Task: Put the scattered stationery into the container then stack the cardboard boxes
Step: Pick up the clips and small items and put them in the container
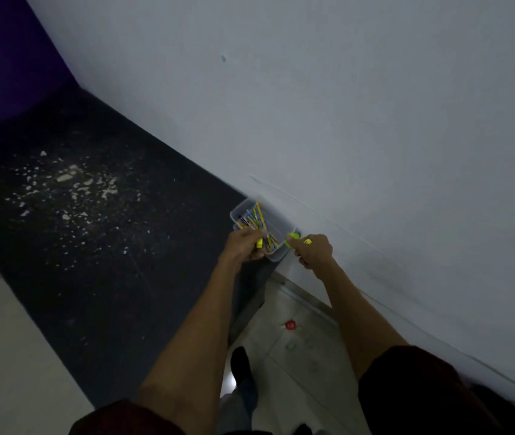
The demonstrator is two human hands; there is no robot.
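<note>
Left grip (245, 246): pencils (269, 239); right grip (314, 251): one green item (293, 238); one container (238, 211)

A bare, dim indoor room, more a storage or utility corner than a furnished home; its exact kind cannot be told. A plain pale wall (344, 105) meets a dark surface (108, 262) littered with white chips (71, 189). A purple wall (5, 51) closes the far end. Pale floor tiles (306, 381) lie below. A clear container (238, 212) of coloured pencils (257, 215) stands against the pale wall.
</note>
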